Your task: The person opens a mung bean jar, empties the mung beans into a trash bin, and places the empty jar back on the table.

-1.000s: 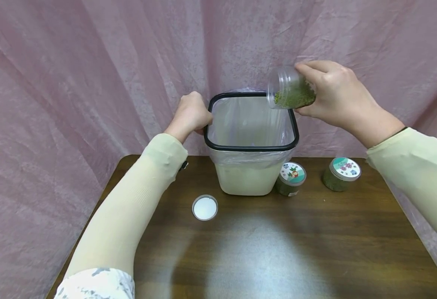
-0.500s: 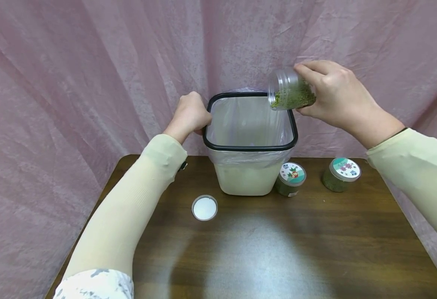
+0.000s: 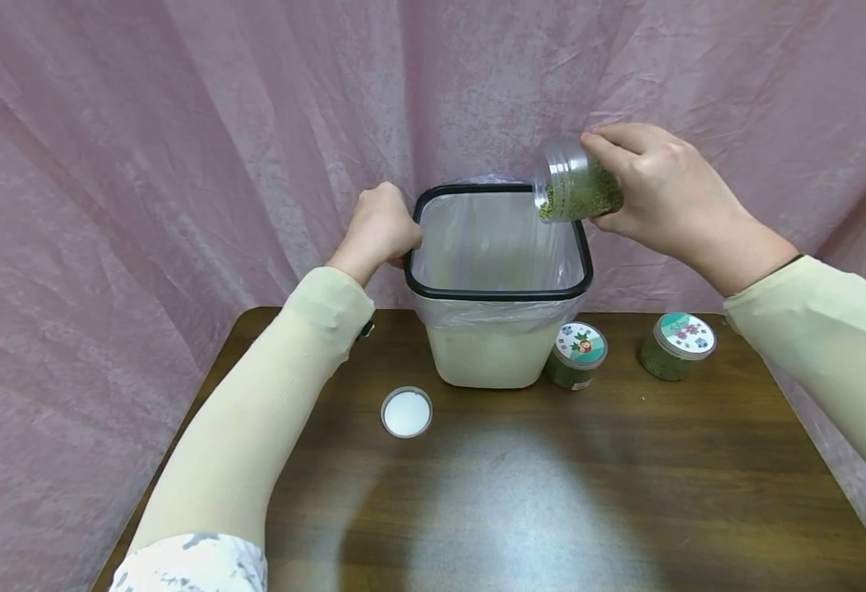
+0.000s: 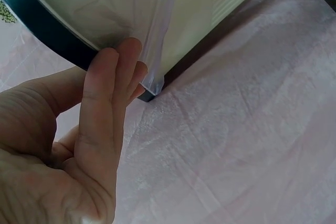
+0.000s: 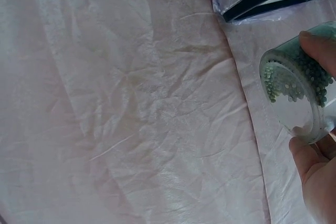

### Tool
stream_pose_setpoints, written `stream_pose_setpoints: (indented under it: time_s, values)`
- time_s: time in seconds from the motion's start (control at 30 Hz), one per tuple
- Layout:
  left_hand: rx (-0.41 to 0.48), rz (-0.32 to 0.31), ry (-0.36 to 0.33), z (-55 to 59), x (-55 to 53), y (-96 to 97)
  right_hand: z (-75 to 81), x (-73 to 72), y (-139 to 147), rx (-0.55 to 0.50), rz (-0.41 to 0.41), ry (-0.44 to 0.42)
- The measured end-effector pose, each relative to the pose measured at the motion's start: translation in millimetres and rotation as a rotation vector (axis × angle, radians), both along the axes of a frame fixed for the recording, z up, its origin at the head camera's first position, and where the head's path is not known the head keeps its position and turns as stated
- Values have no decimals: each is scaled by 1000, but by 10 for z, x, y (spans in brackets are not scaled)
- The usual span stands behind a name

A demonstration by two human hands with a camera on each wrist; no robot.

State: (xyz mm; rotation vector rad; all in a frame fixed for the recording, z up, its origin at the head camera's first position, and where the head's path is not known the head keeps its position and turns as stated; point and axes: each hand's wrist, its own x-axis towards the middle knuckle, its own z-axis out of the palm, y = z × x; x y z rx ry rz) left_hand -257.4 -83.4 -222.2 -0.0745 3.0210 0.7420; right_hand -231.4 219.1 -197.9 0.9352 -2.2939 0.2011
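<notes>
My right hand [image 3: 669, 185] grips a clear plastic jar [image 3: 567, 168] partly filled with small green beans [image 3: 588, 196]. The jar lies on its side, mouth to the left and slightly down, over the right rim of a cream trash bin [image 3: 486, 349]. Beans rest along its lower wall up to the mouth; in the right wrist view they show through the jar base [image 5: 291, 95], between thumb and fingers. With its fingers bent over the black rim [image 4: 50, 30], my left hand [image 3: 381, 222] holds the bin's left side. A clear bag [image 3: 507, 308] lines the bin and folds over outside.
Right of the bin stands a lidded jar [image 3: 576, 353] with a flower-and-fruit label, close to its side. Another lidded jar [image 3: 675, 345] is farther right. A round lid [image 3: 406, 412], white inside up, lies on the wooden table [image 3: 595, 477]. A pink curtain [image 3: 255, 123] hangs behind.
The jar in my right hand has tipped slightly more, its mouth lower and a little farther right, with the beans shifting toward the mouth. My left hand stays at the rim.
</notes>
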Motion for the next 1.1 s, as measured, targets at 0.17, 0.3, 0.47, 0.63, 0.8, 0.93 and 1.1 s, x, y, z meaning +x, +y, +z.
stream_pose_setpoints:
  time_s: [0.17, 0.3, 0.47, 0.63, 0.8, 0.93, 1.1]
  values:
    - [-22, -11, 20, -2, -9, 12, 9, 5, -5, 9, 7, 23]
    - [-29, -14, 25, -9, -20, 2, 15, 0, -11, 9, 10, 37]
    - [-31, -13, 24, -16, -26, -18, 14, 0, -23, 7, 5, 32]
    - [-29, -8, 27, -16, -28, -27, 11, -6, -36, 4, 6, 30]
    - [-23, -7, 23, -14, -30, -27, 12, -8, -38, 7, 5, 27]
    - [-22, -9, 20, -6, -25, -20, 13, -10, -43, 10, 9, 25]
    - [-25, -10, 20, 10, -18, -13, 30, -10, -52, 14, 10, 29]
